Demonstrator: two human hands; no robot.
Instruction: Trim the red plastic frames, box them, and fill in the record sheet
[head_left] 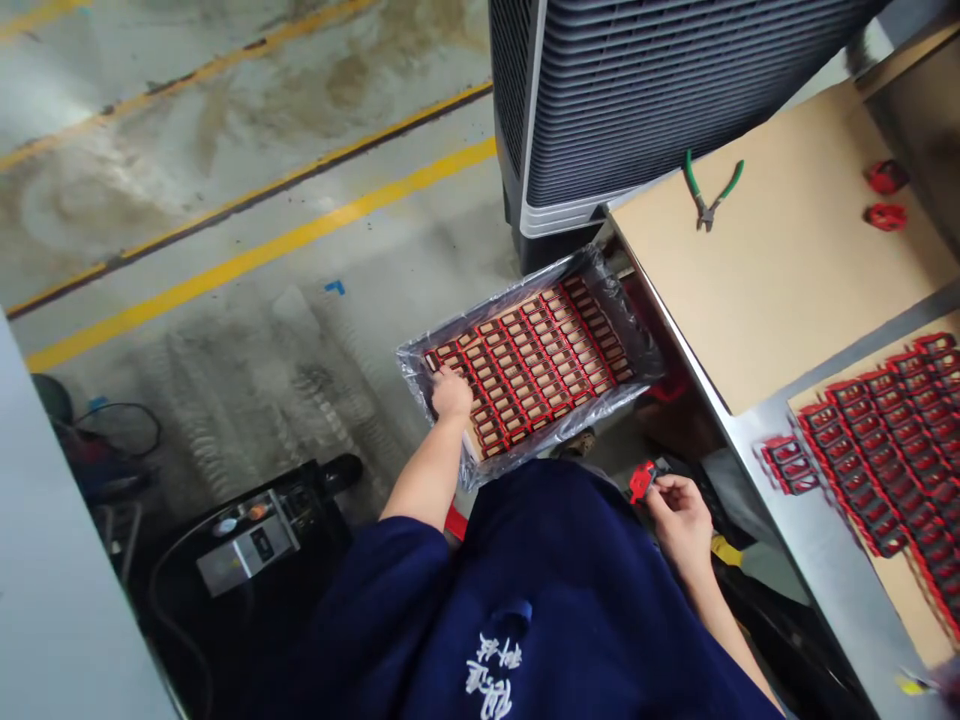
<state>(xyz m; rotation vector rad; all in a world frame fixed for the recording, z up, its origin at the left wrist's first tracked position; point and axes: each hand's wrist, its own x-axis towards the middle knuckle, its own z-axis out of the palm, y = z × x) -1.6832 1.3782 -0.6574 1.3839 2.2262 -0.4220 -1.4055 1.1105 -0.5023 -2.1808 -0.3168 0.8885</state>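
Fingers of the left hand press together on the near-left rows of red parts in the plastic-lined tray, the right hand pinches one red part, pliers lie far on the counter, and the shirt's white writing is unreadable.

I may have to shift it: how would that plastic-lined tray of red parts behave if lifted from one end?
The tray probably sags or tips: it is wide, shallow and packed. The loose red parts would likely slide. Its plastic liner looks crinkly and probably slippery where the left hand rests.
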